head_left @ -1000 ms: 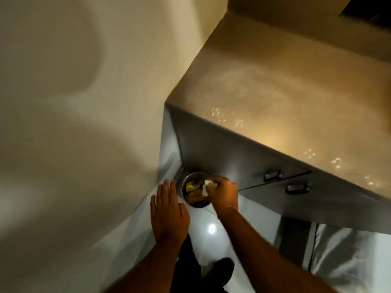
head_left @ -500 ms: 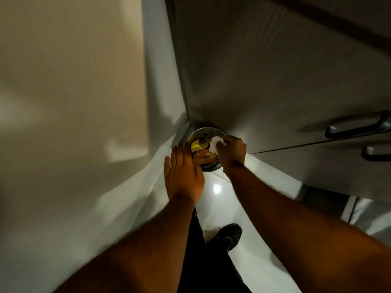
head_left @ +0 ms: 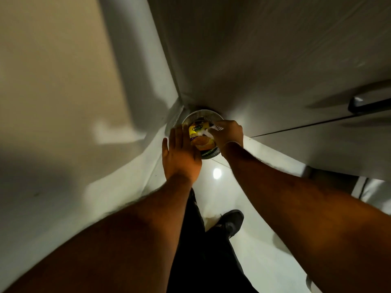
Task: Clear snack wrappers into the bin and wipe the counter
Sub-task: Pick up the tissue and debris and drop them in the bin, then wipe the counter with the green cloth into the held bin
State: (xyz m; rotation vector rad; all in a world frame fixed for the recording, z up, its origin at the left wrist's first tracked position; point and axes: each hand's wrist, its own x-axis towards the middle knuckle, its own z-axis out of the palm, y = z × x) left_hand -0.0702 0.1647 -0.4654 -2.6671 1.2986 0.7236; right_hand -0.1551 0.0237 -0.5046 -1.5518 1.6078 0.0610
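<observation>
Since the frame a sec earlier I'd bent lower: the countertop had gone out of view, the cabinet front filled the top, and both hands sat closer over the small round steel bin on the floor in the corner.

My right hand was pinching a crumpled white tissue or bit of wrapper at the bin's mouth, around 3 o'clock of the rim. My left hand was flat, fingers pressed together, over the rim at about 8 o'clock, not gripping anything I could see. The yellow-and-orange snack wrapper lay inside the bin, on top.

Risks, as I judged them: bin looked full, so the white scrap could slide off the wrapper & land on the glossy white floor tiles. The left hand's press could tip the light bin.

Around: grey cabinet door just behind the bin at 12, its dark bar handle at 2 o'clock, wall at 9, my black shoe at 6. Tight corner, little room for the wrists. Counter was out of view; wipe not yet checkable.
</observation>
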